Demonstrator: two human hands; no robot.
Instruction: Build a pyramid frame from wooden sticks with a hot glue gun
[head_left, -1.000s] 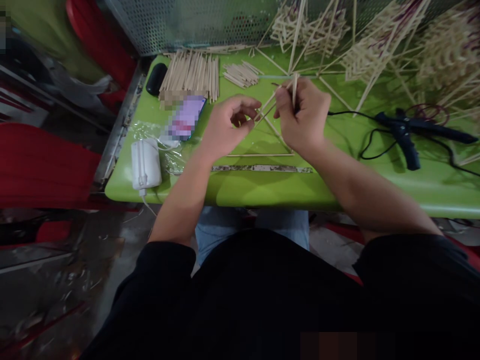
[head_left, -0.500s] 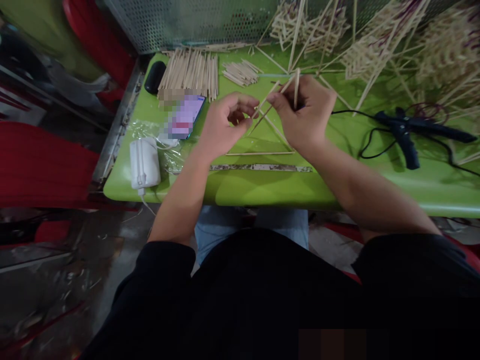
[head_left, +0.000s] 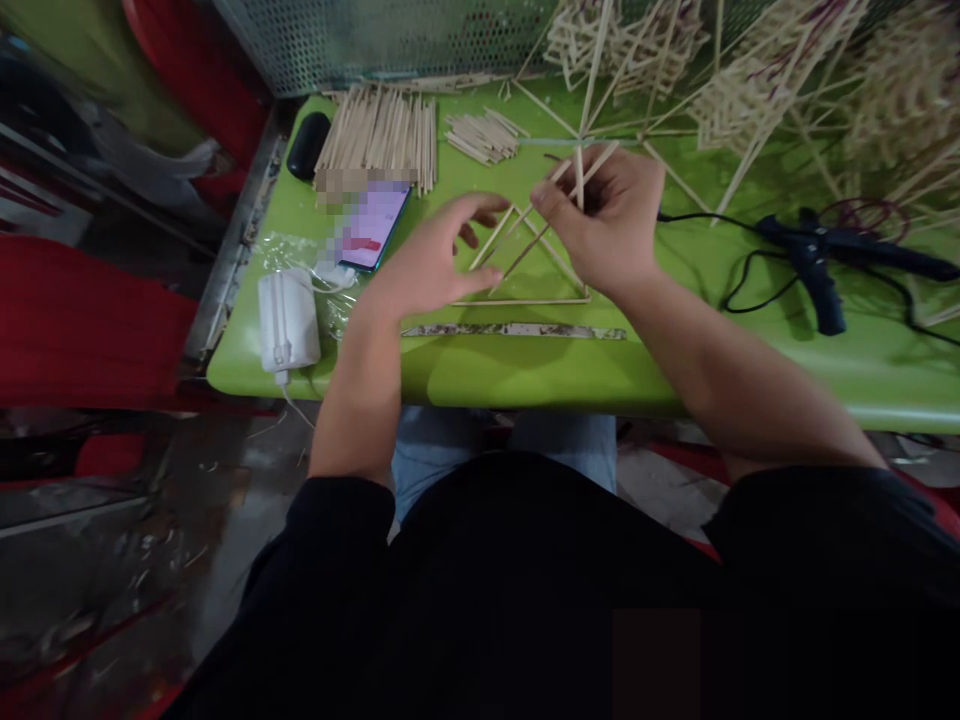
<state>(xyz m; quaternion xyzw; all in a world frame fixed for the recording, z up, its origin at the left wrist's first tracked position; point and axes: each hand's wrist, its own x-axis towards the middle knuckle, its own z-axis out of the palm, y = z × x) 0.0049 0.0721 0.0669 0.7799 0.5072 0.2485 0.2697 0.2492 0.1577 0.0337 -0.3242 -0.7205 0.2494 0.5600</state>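
My right hand pinches several thin wooden sticks that cross one another and point different ways. My left hand is open beside them, thumb and fingers spread, its thumb near the lower left of a triangle of sticks on the green table. One side of that triangle passes behind the held sticks. A narrow, stained strip lies in front of the triangle. Whether the left thumb touches a stick is unclear.
Behind are a large stick pile and a smaller one. A phone, black case and white power bank lie left. Stick structures and a dark-handled tool with cable stand or lie right.
My left hand has let go of the stick end and opened, moving left and slightly down. The sticks in my right hand have shifted, and one triangle side now shows on the left.
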